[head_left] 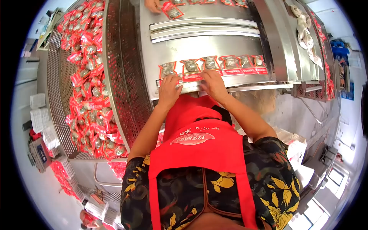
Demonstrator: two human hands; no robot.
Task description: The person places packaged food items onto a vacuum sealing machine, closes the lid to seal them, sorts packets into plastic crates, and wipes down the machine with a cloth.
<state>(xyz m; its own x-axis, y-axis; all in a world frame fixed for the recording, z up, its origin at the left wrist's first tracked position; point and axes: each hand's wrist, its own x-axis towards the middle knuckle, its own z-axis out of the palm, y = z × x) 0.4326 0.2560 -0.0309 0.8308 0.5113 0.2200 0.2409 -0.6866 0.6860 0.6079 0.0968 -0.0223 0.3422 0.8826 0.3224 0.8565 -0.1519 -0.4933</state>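
Note:
Several clear-and-red packets with roundish greenish-grey contents lie in a row along the near edge of a steel machine bed (pixel 207 44). At the left end of the row, my left hand (pixel 170 91) has its fingertips on the lower red edge of the leftmost packet (pixel 167 69), thumb held apart. My right hand (pixel 215 85) rests its fingers on the lower edge near a middle packet (pixel 210 62), its thumb spread away. Neither hand is wrapped round a packet.
A perforated metal bin (pixel 111 76) on the left holds a heap of similar packets (pixel 90 103). Two metal bars (pixel 205 30) cross the bed. Beyond them, another person's hand (pixel 153 5) is beside a packet (pixel 172 10). Cloth (pixel 304 32) lies on the right-hand machine part.

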